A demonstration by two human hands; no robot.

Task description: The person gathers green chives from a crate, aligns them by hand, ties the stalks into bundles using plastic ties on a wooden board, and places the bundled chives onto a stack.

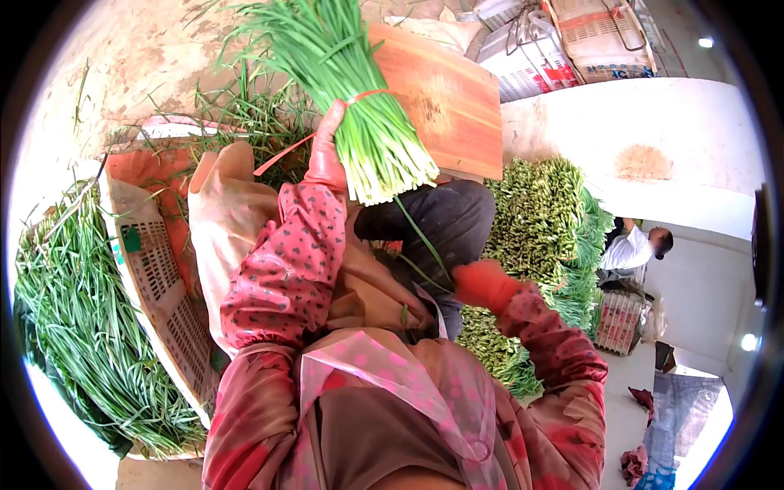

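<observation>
A large bunch of green stalks with pale cut ends (376, 135) is tied with a red band (367, 95). My left hand (328, 147), in a reddish glove, is wrapped round the bunch's left side, and a loose red band end hangs beside it. The bunch lies partly over a wooden board (449, 94). Over my dark trouser leg, my right hand (482, 284), in an orange-red glove, is closed on a thin green stalk (420, 237), which runs up toward the bunch's cut ends.
Loose green stalks (82, 318) fill the left side beside a slatted plastic crate (163, 286). Stacked bunches (535, 212) stand at my right. A person in white (630, 249) is farther right, near another crate (621, 322). More crates (604, 41) stand at the top right.
</observation>
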